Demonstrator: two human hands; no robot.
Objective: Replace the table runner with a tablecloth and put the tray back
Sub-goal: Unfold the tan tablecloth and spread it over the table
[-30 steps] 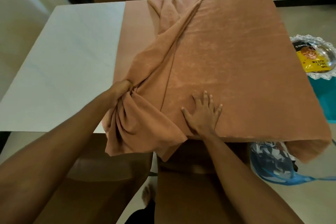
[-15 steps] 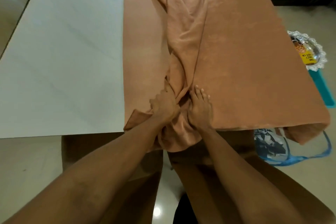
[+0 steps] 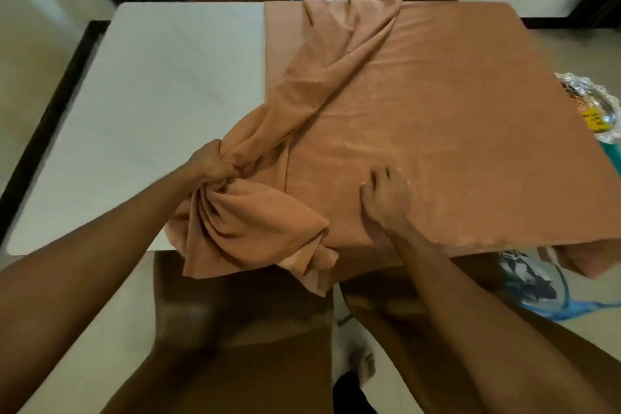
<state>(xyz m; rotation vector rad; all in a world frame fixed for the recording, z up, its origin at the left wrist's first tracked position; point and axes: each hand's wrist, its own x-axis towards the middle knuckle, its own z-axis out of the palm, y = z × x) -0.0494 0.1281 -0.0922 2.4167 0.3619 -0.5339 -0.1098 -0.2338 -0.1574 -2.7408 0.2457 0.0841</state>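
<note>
Over on the left the white table point(image 3: 151, 94) is bare across its whole left half, so the spreading step is in hand and only partly done. In comes the left hand point(image 3: 211, 168), fingers clamped tight round a thick gathered bunch of the brown tablecloth point(image 3: 437, 111) near the front edge, with loose folds spilling off the table and hanging over the back of the near chair point(image 3: 242, 323). From that fist a twisted ridge of cloth runs diagonally up to the far edge. Just left of the ridge lies a flat brown strip point(image 3: 280, 44) — runner or an under-layer of the cloth, I cannot tell. Next along, the right hand point(image 3: 389, 202) sits palm down on the smooth part near the front edge, anchoring it; its fingers look bent, and whether they nip a fold I cannot tell. Beyond it the cloth lies flat over the right half and drops off the corner. My read: the next move calls for drawing that bunch leftward across the bare top while the right side stays pinned, then smoothing out the ridge. The chair back could snag the hanging folds. Far right, the silver tray point(image 3: 583, 86) waits off the table — a bag with blue straps point(image 3: 524, 279) lies on the floor below.
</note>
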